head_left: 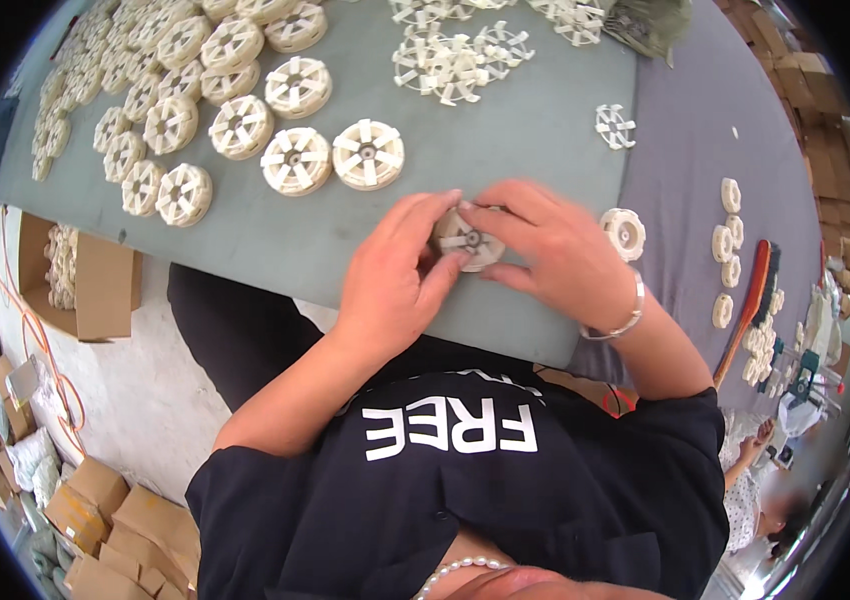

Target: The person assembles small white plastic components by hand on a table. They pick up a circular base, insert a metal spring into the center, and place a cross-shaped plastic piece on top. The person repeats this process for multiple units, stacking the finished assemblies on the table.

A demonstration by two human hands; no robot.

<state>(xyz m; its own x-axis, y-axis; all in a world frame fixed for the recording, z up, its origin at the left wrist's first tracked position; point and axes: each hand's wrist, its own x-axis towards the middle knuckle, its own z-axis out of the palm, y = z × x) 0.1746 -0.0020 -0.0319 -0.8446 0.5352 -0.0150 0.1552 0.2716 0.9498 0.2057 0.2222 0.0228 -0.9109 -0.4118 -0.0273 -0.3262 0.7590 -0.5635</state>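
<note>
Between my hands, at the table's front edge, is a round cream plastic part [474, 243] with a spoked face and a dark centre hole. My left hand [395, 262] grips its left side, thumb on the face. My right hand [557, 245] curls over its far and right sides; fingers partly cover the rim. Just right of my right hand lies a cream plastic ring [623, 234] without the spoked piece. Beyond it is a loose white spoked piece [615, 127]. Two finished-looking round parts [368, 155] rest to the far left of my hands.
Stacks of similar round parts [182, 123] cover the table's far left. A pile of white spoked pieces [457, 62] lies at the back. On the grey cloth to the right are several rings [723, 243] and a red-handled brush [751, 310]. An open carton [105, 285] stands below left.
</note>
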